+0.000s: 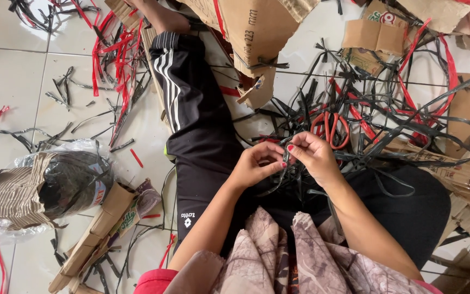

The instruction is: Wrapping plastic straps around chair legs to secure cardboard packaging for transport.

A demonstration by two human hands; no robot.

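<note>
1. Black plastic strap (279, 173), narrow and flat with a dull sheen, sits pinched between both hands over my lap; I read its long axis as running from the fingertips down and toward the body, slightly to the left.
2. Left hand (257, 166): fingers curled in, thumb and forefinger closed on the strap just left of the meeting point.
3. Right hand (314, 155): fingers bent, fingertips closed on the same strap from the right and a little above. The two hands touch at the fingertips, so neither is clearly the nearer; the strap's free length hangs below the left hand.
4. How many strands are in the pinch I cannot tell; the fingers cover that part.
5. Just beyond the right hand: orange-handled scissors (330, 129) lying on a tangle of black straps (376, 109), with red straps (425, 87) looped through it.
6. Farther out ahead of the hands: torn cardboard pieces (257, 32).
7. Well to the left of the left hand: a clear bag with cardboard and dark material (55, 185), and more red and black offcuts (112, 60) on the white tiled floor (6, 81).
</note>
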